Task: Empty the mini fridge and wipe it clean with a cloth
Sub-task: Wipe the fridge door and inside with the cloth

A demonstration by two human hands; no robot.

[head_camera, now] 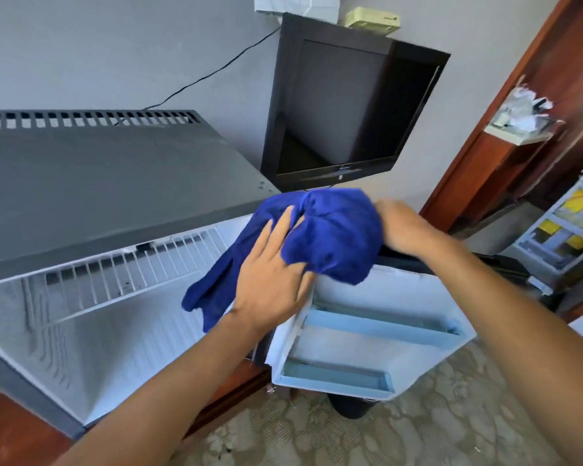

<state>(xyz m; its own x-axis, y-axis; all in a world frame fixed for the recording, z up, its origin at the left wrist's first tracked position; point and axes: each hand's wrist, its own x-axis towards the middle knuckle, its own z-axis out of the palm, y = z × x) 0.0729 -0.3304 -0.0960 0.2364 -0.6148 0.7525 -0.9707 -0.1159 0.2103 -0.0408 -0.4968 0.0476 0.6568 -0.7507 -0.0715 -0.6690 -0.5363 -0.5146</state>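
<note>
The grey mini fridge point(91, 183) stands at the left with its door point(377, 334) swung open to the right. A white wire shelf point(122, 274) shows inside; no food is visible. A bunched blue cloth point(330, 237) lies over the top edge of the door, one end hanging down on the fridge side. My left hand point(276, 280) lies flat on the cloth near the hinge. My right hand point(404, 227) grips the cloth's right side on the door's top edge. The door's pale blue shelves point(377, 326) look bare.
A dark monitor point(350, 109) hangs on the grey wall just behind the door. A wooden door frame point(505, 105) rises at the right, with a small plastic rack point(566, 237) beyond it. Patterned floor covering point(418, 432) lies below the door.
</note>
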